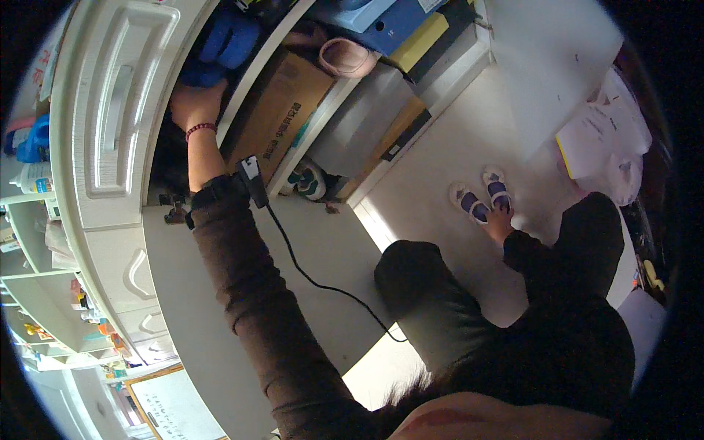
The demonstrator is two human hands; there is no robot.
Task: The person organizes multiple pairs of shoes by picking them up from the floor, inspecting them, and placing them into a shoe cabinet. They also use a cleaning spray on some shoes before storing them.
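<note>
My left hand (199, 107), with a dark red bead bracelet at the wrist, reaches into a cabinet shelf. It meets blue footwear (228, 38) there, and its fingers are hidden, so I cannot tell whether it grips. A dark strap (212, 192) circles that forearm, beside a black device (253, 179) with a cable. Low between my knees, my right hand (499, 224) has its fingers at the heels of a pair of white strapped shoes (484, 195) with purple insides. It appears to hold both shoes together, over the pale floor (440, 148).
Beside my left hand, the shelves hold a brown cardboard box (280, 110), a pink shoe (347, 56), a grey box (360, 121) and blue shoeboxes (379, 25). An open cabinet door (192, 286) stands beneath my left arm. White plastic bags (610, 132) lie at the right.
</note>
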